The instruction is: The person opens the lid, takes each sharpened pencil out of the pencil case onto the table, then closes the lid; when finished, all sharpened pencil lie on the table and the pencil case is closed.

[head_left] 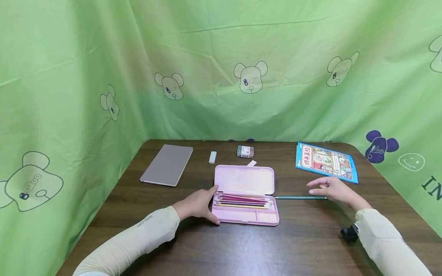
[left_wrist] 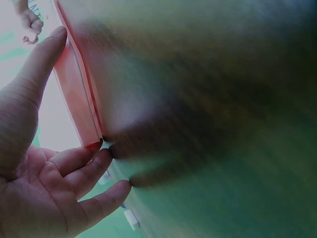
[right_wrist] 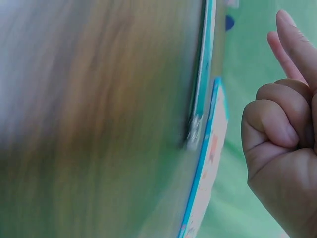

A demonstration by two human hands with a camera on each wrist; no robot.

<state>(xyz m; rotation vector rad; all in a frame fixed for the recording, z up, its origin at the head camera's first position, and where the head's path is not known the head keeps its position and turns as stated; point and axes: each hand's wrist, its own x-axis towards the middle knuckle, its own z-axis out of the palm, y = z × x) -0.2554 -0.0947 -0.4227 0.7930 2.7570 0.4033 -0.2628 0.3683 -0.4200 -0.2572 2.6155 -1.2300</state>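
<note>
A pink pencil case (head_left: 244, 179) lies on the table with its lid folded back and several pencils (head_left: 241, 201) in its long compartment. My left hand (head_left: 197, 205) holds the case's left end, thumb at the front corner and fingers by the hinge side. In the left wrist view, the thumb and fingertips of that hand (left_wrist: 54, 168) span the case's side wall (left_wrist: 79, 99). A light blue pencil (head_left: 300, 197) lies on the table right of the case. Just above its right end hovers my right hand (head_left: 333, 189), index and thumb apart, other fingers curled, holding nothing.
A grey notebook (head_left: 167, 165) lies at the back left. Behind the case are a white eraser (head_left: 212, 157), a small clear box (head_left: 245, 151) and another white piece (head_left: 252, 163) partly behind the lid. A blue-edged comic booklet (head_left: 326, 161) lies beyond my right hand.
</note>
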